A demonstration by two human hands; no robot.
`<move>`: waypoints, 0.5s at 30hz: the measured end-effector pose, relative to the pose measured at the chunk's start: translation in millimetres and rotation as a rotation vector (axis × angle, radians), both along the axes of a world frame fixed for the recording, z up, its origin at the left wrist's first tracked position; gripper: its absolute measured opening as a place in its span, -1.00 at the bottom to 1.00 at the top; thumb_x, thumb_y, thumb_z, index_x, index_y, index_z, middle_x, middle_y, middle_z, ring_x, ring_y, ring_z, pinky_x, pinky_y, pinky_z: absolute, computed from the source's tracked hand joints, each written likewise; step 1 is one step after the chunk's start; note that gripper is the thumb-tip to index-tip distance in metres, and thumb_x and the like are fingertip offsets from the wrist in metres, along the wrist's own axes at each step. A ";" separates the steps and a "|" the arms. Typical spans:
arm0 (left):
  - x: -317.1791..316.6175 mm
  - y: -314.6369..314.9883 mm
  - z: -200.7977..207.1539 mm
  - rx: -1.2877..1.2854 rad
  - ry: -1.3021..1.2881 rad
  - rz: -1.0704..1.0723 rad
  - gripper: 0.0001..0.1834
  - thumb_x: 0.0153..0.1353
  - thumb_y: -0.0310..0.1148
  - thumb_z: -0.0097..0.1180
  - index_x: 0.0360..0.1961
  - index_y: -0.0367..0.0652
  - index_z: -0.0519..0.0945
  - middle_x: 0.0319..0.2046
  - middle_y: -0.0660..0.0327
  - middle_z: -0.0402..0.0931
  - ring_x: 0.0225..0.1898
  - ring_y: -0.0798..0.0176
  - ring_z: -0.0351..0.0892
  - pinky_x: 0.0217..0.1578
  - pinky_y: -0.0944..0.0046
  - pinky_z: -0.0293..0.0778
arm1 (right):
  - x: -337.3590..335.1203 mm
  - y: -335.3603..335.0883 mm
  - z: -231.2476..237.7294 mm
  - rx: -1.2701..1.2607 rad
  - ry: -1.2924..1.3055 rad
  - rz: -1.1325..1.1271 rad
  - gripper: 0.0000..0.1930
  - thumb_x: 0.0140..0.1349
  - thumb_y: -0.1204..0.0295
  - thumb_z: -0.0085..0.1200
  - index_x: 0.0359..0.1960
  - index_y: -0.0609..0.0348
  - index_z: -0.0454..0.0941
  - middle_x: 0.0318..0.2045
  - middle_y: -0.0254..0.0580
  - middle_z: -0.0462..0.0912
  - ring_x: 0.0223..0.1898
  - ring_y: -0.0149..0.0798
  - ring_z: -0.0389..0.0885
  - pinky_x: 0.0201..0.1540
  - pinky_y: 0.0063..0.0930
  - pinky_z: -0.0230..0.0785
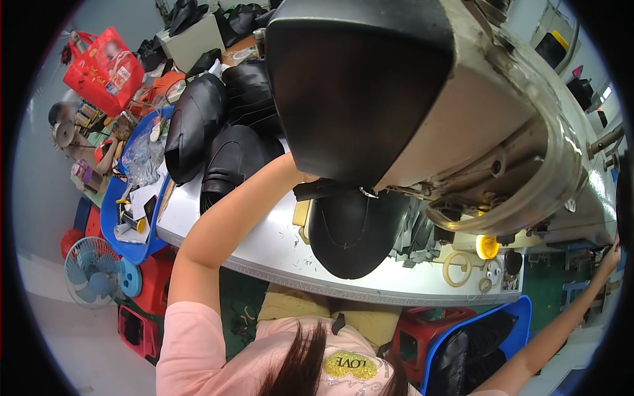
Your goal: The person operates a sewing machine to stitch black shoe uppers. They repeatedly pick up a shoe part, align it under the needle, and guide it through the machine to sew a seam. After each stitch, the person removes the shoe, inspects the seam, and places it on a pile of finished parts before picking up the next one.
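Observation:
A large sewing machine (360,86) with a black cover and a pale metal arm fills the upper middle. Under its needle area lies a curved black shoe upper (356,237) with a stitched line, its rounded end toward me. My left hand (306,177) reaches in at the upper's far left edge; most of its fingers are hidden behind the machine head. At the far right my right hand (615,255) is closed on the dark handwheel (621,198), partly cut off by the picture's rim.
Stacked black uppers (198,125) stand left on the white table (264,254). A blue tray (135,247) holds scraps and tools. Rolls of tape (457,269) lie at the table's right. Below are a blue bin (522,317) of black pieces, a red stool (422,320) and a fan (94,274).

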State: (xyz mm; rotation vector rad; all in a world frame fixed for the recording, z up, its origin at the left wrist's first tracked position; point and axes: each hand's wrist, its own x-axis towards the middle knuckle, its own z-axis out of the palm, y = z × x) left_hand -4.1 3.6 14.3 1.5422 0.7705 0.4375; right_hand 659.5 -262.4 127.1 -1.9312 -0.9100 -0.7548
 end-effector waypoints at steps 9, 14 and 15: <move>-1.4 0.6 -5.4 -0.008 -0.023 0.023 -0.63 -0.20 -0.49 0.29 -0.27 -0.20 0.53 -0.34 0.19 0.50 -0.20 0.27 0.42 -0.07 0.31 0.28 | -19.4 32.7 -206.7 0.148 -0.236 0.044 -0.65 0.17 0.21 -0.08 -0.26 0.31 0.47 -0.33 -0.15 0.55 -0.41 -0.38 0.47 -0.36 -0.48 0.33; -5.1 0.6 -7.9 -0.023 -0.052 0.048 -0.64 -0.20 -0.49 0.29 -0.27 -0.20 0.54 -0.35 0.19 0.50 -0.20 0.28 0.42 -0.07 0.31 0.28 | -26.1 7.2 -121.0 0.486 0.323 0.200 -0.64 0.16 0.21 -0.08 -0.12 0.21 0.44 -0.40 -0.19 0.56 -0.58 -0.47 0.45 -0.60 -0.64 0.24; -6.0 1.1 -7.5 -0.024 -0.058 0.059 -0.64 -0.20 -0.49 0.29 -0.27 -0.19 0.54 -0.35 0.20 0.50 -0.20 0.28 0.42 -0.07 0.31 0.28 | -39.8 14.4 -88.9 0.480 0.321 0.231 -0.62 0.15 0.21 -0.08 -0.08 0.19 0.44 -0.41 -0.21 0.56 -0.61 -0.46 0.44 -0.62 -0.63 0.23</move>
